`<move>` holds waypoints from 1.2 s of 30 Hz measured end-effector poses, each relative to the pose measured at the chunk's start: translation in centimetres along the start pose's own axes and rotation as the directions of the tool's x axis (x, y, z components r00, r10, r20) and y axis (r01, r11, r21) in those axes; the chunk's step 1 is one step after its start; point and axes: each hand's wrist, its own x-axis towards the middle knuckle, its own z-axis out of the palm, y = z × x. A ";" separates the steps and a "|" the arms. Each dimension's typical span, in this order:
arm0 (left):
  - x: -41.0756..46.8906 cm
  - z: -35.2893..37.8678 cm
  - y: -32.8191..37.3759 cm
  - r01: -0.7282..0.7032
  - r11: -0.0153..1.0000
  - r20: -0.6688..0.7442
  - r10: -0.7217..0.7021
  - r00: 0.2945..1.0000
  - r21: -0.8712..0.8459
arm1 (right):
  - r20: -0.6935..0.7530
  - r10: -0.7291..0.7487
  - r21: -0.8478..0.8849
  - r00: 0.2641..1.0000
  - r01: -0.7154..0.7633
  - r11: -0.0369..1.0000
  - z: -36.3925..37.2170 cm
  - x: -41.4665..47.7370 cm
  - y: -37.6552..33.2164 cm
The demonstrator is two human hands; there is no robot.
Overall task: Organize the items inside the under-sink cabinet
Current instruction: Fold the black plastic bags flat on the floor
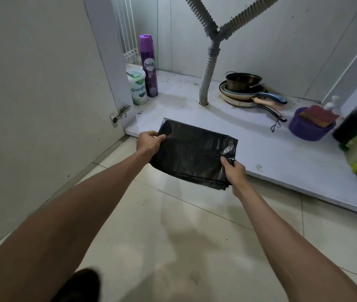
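The left hand (149, 143) pinches the folded black bag's (195, 153) far left corner, thumb on top. The right hand (235, 172) grips its near right corner, thumb likewise over it. The bag is held flat between them over the shelf's (282, 158) front edge, in front of the hose (208, 79). The step looks like laying it down inside. To do that well, hold both corners taut so the folds stay shut. Lower it flat onto the bare patch in front of the hose, square to the edge, and release only once it lies settled. Left of the hose, a white tub (138, 87) reads "Greenf", the rest hidden; the purple can (149, 66) beside it reads "fresly". Right of the hose, the stacked pans (242, 90) and purple bowl (310, 127) show no legible writing.
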 end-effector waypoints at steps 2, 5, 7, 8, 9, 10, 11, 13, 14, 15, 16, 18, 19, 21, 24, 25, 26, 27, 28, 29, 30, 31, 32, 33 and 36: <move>0.8 0.7 1.1 -0.064 0.989 -0.048 0.071 0.996 0.130 | -0.057 -0.088 -0.074 0.995 0.083 0.994 0.3 0.1 -0.6; 1.4 2.5 2.1 -0.181 0.932 -0.062 0.211 0.976 0.314 | -0.155 -0.153 -0.255 0.976 0.110 0.961 -0.1 1.0 -1.5; 1.9 3.5 2.1 -0.220 0.908 -0.072 0.261 0.963 0.356 | -0.207 -0.167 -0.384 0.964 0.077 0.920 -0.3 1.6 -1.8; 2.3 4.1 2.2 -0.225 0.906 -0.071 0.267 0.961 0.359 | -0.230 -0.172 -0.432 0.958 0.058 0.900 -0.5 2.1 -2.0; 2.7 4.5 2.1 -0.227 0.904 -0.065 0.268 0.961 0.362 | -0.247 -0.180 -0.470 0.952 0.045 0.882 -0.6 2.4 -2.1; 3.4 5.1 2.0 -0.233 0.902 -0.045 0.267 0.963 0.363 | -0.268 -0.184 -0.493 0.946 0.030 0.869 -0.8 2.9 -2.2; 4.1 5.4 1.8 -0.233 0.902 -0.032 0.263 0.964 0.364 | -0.274 -0.199 -0.518 0.941 0.030 0.855 -0.9 3.2 -2.3; 5.5 5.9 1.3 -0.232 0.905 0.000 0.248 0.969 0.356 | -0.283 -0.214 -0.552 0.935 0.024 0.834 -0.9 4.2 -2.5; 6.5 6.1 1.1 -0.228 0.908 0.012 0.239 0.971 0.351 | -0.288 -0.221 -0.562 0.932 0.022 0.827 -0.5 4.9 -2.6; 7.5 6.1 0.9 -0.221 0.912 0.019 0.228 0.973 0.345 | -0.290 -0.226 -0.569 0.930 0.022 0.822 0.0 5.7 -2.8; 8.4 6.0 0.7 -0.212 0.915 0.021 0.218 0.976 0.344 | -0.284 -0.226 -0.581 0.932 0.020 0.814 0.5 6.3 -2.9; 10.3 6.0 0.4 -0.200 0.919 0.029 0.202 0.979 0.339 | -0.267 -0.235 -0.610 0.935 0.025 0.792 1.6 7.7 -3.3; 11.6 6.1 0.4 -0.202 0.920 0.040 0.200 0.979 0.337 | -0.272 -0.242 -0.617 0.931 0.025 0.787 2.3 8.7 -3.4; 13.9 6.7 0.4 -0.198 0.921 0.055 0.191 0.980 0.334 | -0.288 -0.260 -0.627 0.922 0.024 0.779 3.3 10.3 -3.9; 16.8 8.0 0.4 -0.176 0.931 0.060 0.166 0.984 0.320 | -0.329 -0.284 -0.648 0.901 0.004 0.762 4.4 12.9 -4.7; 17.4 8.5 0.2 -0.177 0.932 0.063 0.165 0.984 0.317 | -0.344 -0.291 -0.655 0.893 -0.006 0.755 4.5 13.7 -4.9; 18.3 9.3 0.1 -0.181 0.932 0.071 0.167 0.983 0.313 | -0.363 -0.291 -0.663 0.885 -0.026 0.748 4.8 14.8 -5.0; 18.8 9.8 0.0 -0.187 0.932 0.077 0.171 0.982 0.310 | -0.375 -0.291 -0.672 0.880 -0.042 0.739 4.8 15.5 -5.1; 19.4 10.4 -0.2 -0.187 0.934 0.085 0.169 0.982 0.304 | -0.380 -0.296 -0.684 0.876 -0.051 0.728 4.9 16.4 -5.0; 19.8 10.9 -0.3 -0.184 0.938 0.092 0.164 0.982 0.293 | -0.379 -0.309 -0.695 0.872 -0.047 0.718 4.9 17.2 -4.9; 20.3 11.5 -0.5 -0.175 0.943 0.097 0.153 0.983 0.283 | -0.373 -0.319 -0.705 0.871 -0.043 0.708 4.9 17.9 -4.7; 20.4 12.0 -0.6 -0.174 0.942 0.099 0.151 0.984 0.289 | -0.371 -0.324 -0.711 0.870 -0.042 0.702 5.0 18.4 -4.6; 20.5 12.5 -0.9 -0.190 0.926 0.100 0.165 0.981 0.328 | -0.374 -0.317 -0.720 0.872 -0.057 0.692 5.1 19.0 -4.4; 20.4 12.9 -1.2 -0.235 0.885 0.102 0.212 0.972 0.401 | -0.379 -0.305 -0.735 0.874 -0.084 0.673 5.3 19.1 -4.2; 19.7 14.0 -3.3 -0.490 0.630 0.215 0.464 0.860 0.603 | -0.333 -0.382 -0.833 0.862 -0.079 0.547 6.3 19.0 -2.7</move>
